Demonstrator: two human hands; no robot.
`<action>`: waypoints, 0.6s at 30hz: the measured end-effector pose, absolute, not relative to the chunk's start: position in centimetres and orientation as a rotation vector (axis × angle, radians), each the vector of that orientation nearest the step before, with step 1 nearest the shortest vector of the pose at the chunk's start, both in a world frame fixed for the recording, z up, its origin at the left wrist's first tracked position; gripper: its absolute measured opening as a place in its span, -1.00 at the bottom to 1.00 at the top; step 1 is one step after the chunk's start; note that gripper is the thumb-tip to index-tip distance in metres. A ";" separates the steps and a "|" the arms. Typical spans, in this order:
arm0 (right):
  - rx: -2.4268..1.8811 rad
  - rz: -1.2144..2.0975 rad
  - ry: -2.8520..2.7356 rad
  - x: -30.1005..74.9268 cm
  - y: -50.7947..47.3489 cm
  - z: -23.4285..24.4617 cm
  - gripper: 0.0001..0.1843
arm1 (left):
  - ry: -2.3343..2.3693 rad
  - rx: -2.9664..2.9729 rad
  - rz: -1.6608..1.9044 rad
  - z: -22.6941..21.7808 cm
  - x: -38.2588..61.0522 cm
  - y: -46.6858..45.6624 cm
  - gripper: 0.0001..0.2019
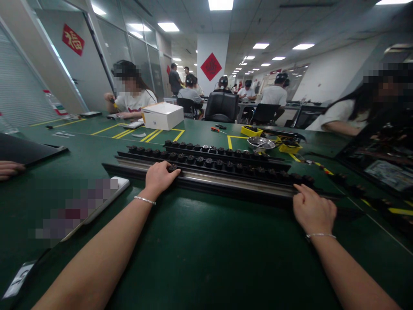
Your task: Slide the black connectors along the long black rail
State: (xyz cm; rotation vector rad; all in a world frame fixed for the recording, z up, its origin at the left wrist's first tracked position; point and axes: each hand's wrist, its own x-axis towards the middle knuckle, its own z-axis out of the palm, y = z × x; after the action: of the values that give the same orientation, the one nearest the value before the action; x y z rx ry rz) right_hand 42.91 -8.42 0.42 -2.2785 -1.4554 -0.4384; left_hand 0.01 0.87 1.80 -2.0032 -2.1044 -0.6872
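A long black metal rail with a silvery inner channel lies across the green table. My left hand is closed at its left part, thumb and forefinger around a small black round part that sits at the channel. Toward the rail's right end, my right hand has curled fingers and grips the edge; the fingertips are partly hidden. Directly behind stand two more rails carrying rows of black round socket-like parts, a nearer row and a farther row.
Left of my arm lies a white device with a blurred screen. Beyond the rails are a white box, a screwdriver, a metal bowl and yellow bins. Co-workers sit at left and right; another person's hand rests at far left.
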 end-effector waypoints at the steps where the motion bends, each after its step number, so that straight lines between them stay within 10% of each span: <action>1: -2.279 -0.436 -1.458 43.0 -8.4 0.4 -0.49 | -2.102 -2.002 -0.691 1.8 0.0 0.9 -0.59; 18: -2.258 -0.435 -1.486 42.9 -8.6 0.6 -0.47 | -2.082 -2.052 -0.697 1.8 0.6 0.7 -0.56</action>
State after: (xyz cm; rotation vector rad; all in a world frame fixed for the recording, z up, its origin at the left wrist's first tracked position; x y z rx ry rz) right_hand 42.86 -8.63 0.56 -2.2580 -1.4860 -0.4351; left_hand 0.64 0.69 1.83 -2.0519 -2.0817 -0.6971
